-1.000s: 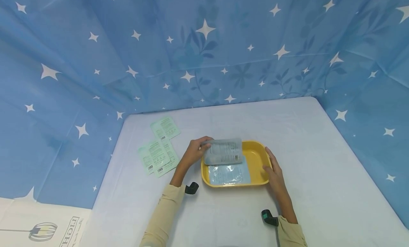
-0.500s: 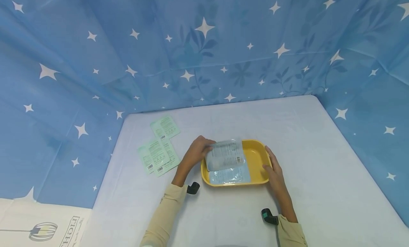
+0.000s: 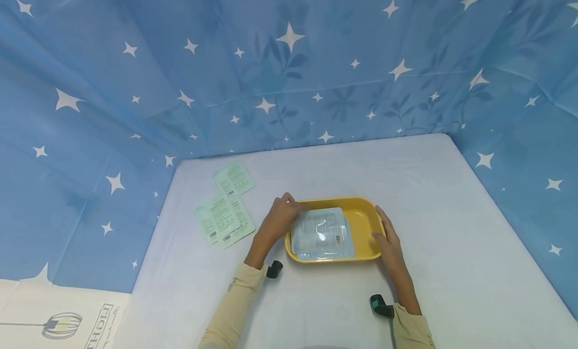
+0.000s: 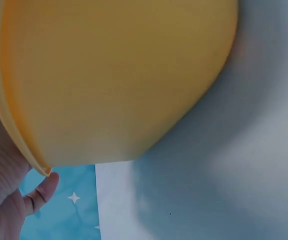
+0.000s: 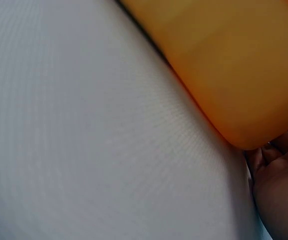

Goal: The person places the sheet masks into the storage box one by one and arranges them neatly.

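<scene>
A yellow plastic tray (image 3: 365, 228) stands on the white-covered table in the head view. Inside its left part lies a pale blue printed packet (image 3: 317, 233), flat on another light blue packet (image 3: 350, 246) that shows along the right edge. My left hand (image 3: 281, 217) is over the tray's left end, its fingers blurred near the top packet's upper left corner. In the left wrist view its thumb (image 4: 44, 191) is extended beside the tray rim (image 4: 14, 120). My right hand (image 3: 389, 242) grips the tray's right end, thumb inside and fingers along the outer wall.
Several pale green packets (image 3: 226, 218) lie overlapping on the table (image 3: 334, 304) left of the tray. A blue curtain with white stars (image 3: 289, 88) hangs behind and at the sides. A cream cloth with a lamp print (image 3: 27, 309) is at lower left.
The top packet has gone from being held raised by my left hand to lying flat in the tray. My left fingers have come off it. The right hand stays on the tray.
</scene>
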Demonstrator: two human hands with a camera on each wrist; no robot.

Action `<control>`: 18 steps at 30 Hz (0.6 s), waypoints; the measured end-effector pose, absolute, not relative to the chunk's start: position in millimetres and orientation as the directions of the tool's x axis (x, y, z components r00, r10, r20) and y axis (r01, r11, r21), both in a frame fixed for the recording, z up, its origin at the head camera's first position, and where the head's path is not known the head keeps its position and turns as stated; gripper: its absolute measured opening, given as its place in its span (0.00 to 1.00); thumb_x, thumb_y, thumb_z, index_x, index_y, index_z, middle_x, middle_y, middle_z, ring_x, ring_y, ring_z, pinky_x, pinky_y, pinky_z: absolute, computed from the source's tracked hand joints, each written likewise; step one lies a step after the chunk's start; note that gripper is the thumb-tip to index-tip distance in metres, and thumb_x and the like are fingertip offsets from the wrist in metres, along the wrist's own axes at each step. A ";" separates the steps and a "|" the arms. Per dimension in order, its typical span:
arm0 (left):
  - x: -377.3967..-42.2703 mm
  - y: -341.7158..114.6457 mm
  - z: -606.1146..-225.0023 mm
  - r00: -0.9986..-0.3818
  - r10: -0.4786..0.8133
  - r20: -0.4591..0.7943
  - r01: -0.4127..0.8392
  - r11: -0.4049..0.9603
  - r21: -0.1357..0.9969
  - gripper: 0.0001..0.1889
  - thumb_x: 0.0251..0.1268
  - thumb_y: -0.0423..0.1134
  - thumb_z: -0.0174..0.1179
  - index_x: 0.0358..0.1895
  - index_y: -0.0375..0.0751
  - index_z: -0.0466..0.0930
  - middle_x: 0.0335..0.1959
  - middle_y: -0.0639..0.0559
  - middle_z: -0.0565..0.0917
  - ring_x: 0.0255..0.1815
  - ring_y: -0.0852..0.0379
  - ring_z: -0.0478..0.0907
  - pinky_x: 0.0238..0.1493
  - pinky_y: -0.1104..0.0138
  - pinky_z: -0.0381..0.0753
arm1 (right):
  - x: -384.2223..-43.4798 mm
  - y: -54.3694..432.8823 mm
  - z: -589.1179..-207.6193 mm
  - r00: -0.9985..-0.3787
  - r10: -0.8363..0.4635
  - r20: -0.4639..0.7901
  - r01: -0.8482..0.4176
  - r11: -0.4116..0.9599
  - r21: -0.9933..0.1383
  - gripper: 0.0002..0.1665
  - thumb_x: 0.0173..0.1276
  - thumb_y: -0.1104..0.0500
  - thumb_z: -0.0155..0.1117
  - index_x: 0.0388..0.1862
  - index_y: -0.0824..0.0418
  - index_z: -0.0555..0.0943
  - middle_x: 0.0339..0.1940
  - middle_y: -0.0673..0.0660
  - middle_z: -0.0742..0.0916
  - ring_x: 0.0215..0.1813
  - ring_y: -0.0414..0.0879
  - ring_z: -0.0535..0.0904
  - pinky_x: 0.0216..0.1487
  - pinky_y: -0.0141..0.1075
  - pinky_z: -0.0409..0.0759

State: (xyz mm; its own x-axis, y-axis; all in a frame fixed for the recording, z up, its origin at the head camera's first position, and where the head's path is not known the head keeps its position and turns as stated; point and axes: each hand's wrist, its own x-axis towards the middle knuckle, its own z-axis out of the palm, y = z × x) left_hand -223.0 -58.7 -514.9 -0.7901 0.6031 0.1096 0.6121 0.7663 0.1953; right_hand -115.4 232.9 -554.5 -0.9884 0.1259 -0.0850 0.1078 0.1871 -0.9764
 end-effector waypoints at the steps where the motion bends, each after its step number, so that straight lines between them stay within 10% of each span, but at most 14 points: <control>1: -222.4 -58.2 -514.5 -0.784 0.610 0.114 0.620 0.764 0.178 0.16 0.65 0.33 0.62 0.53 0.56 0.84 0.45 0.61 0.87 0.48 0.59 0.71 0.48 0.65 0.70 | -114.3 231.7 -549.7 -0.989 0.126 -0.083 0.106 0.186 -0.977 0.41 0.70 0.70 0.44 0.80 0.54 0.51 0.82 0.55 0.54 0.82 0.55 0.43 0.78 0.57 0.44; 18: -207.4 -50.4 -512.4 -0.777 0.625 0.081 0.627 0.779 0.007 0.14 0.64 0.35 0.63 0.51 0.55 0.84 0.46 0.59 0.86 0.47 0.57 0.68 0.48 0.63 0.70 | -116.9 234.5 -565.9 -0.990 0.133 -0.052 0.080 0.211 -0.974 0.41 0.71 0.68 0.43 0.80 0.49 0.50 0.82 0.53 0.54 0.82 0.52 0.43 0.79 0.55 0.43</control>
State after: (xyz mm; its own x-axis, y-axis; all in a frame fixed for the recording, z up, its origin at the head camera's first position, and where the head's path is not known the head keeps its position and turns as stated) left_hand -207.4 -50.4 -512.4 -0.7766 0.6248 0.0812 0.6273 0.7788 0.0070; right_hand -116.9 234.5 -565.9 -0.9897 0.1332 -0.0520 0.0796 0.2109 -0.9743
